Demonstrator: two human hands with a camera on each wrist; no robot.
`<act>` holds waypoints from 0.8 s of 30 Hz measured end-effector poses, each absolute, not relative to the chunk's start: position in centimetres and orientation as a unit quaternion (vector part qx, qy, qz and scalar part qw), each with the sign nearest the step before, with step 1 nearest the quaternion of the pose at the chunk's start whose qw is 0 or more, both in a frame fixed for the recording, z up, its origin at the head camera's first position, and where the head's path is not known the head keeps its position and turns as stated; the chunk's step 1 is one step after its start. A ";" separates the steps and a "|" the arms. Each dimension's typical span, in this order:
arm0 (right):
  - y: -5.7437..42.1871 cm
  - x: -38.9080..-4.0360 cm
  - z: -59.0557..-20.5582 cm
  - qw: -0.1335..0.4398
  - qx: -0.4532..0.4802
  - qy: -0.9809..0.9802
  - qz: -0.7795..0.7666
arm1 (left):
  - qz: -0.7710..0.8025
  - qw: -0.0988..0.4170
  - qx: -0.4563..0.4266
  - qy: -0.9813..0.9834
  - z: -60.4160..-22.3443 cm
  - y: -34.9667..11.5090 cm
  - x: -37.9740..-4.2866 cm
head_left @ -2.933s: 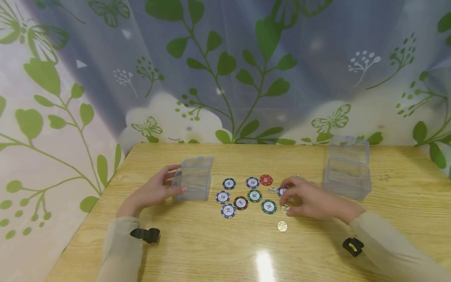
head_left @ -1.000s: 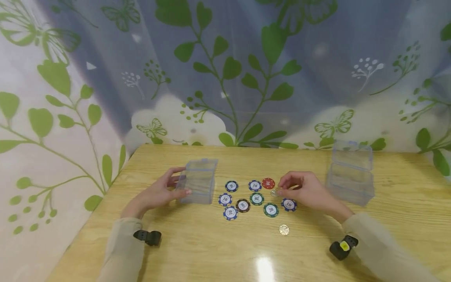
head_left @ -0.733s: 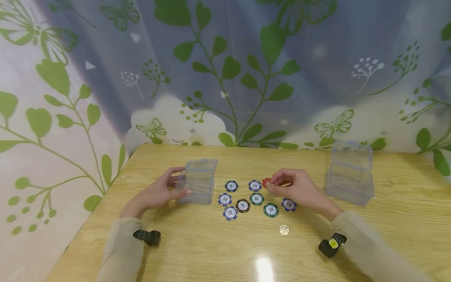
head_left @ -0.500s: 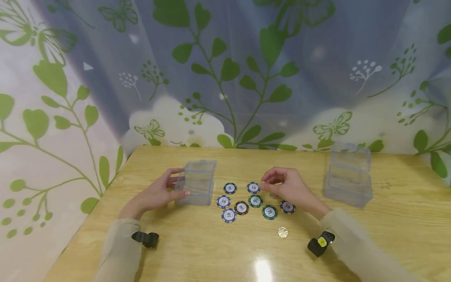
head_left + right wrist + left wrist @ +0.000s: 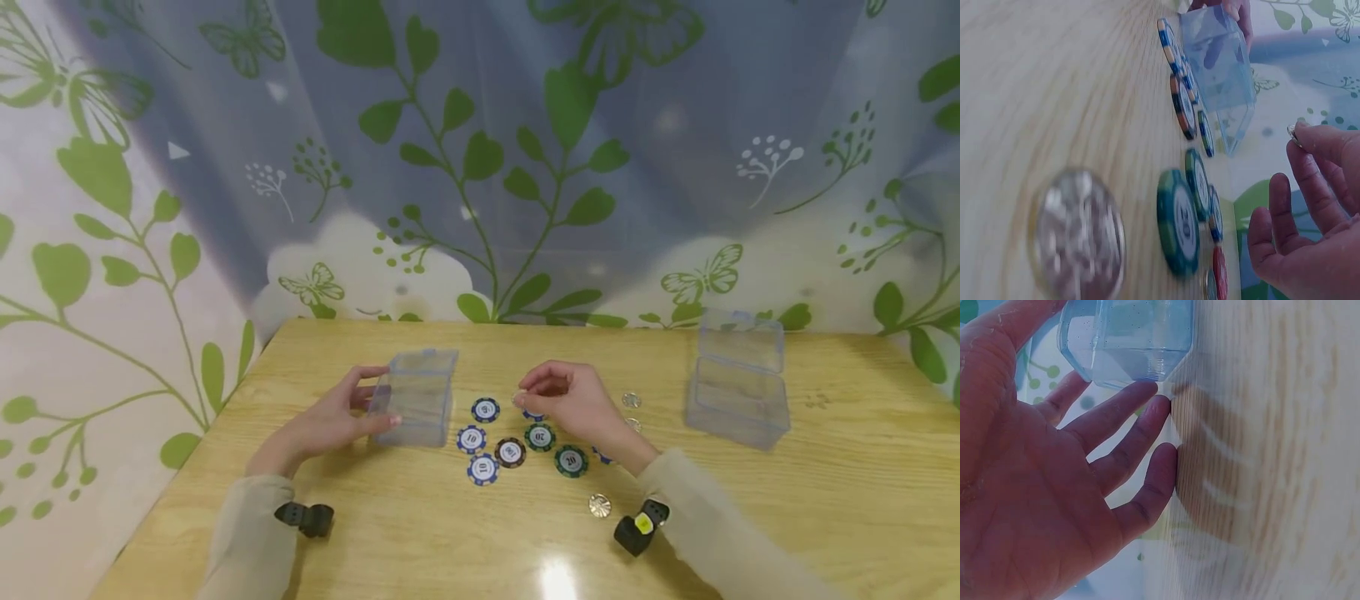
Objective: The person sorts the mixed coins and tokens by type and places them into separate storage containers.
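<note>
Chips (image 5: 511,452) are lying all over the middle of the desk (image 5: 450,542). Clocking around that pile, far edge being 12, a clear box (image 5: 420,433) with its lid up is sitting between 9 and 10, and a second box (image 5: 735,425), lid up too, is sitting between 2 and 3. Leafy curtain (image 5: 480,158) is hanging at 12. Right hand (image 5: 573,404) is kinda getting in the way, partly covering a blue chip (image 5: 533,416), and its wrist is hiding most of another. That grip is pinching a coin (image 5: 518,398) between 11 and 12. Left hand (image 5: 341,421) is holding the nearer box, thumb in front.

Head view is showing eight chips (five blueish, two green, one brown) plus three loose coins (image 5: 632,400): two between 2 and 3, one between 4 and 5. Right wrist cam is also catching a red chip (image 5: 1220,274) the head view isn't, with a coin beside it; I'm not seeing enough to match that coin. Left wrist cam is showing spread fingers (image 5: 1132,447), one tip touching the box.
</note>
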State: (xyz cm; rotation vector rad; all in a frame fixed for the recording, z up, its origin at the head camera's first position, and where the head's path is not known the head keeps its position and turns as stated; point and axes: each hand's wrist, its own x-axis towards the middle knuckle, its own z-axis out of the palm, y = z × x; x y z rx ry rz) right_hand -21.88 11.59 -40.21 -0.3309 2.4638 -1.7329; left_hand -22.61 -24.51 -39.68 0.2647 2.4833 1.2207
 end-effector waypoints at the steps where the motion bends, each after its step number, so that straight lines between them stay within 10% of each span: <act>1: 11.4 -21.8 -40.2 0.058 -0.107 0.811 -0.573 | 0.431 0.181 0.094 0.879 -39.7 -24.5 -22.6; 24: 6.0 -22.4 -39.5 0.083 -0.092 0.784 -0.608 | 0.440 0.189 0.101 0.872 -39.7 -24.7 -22.6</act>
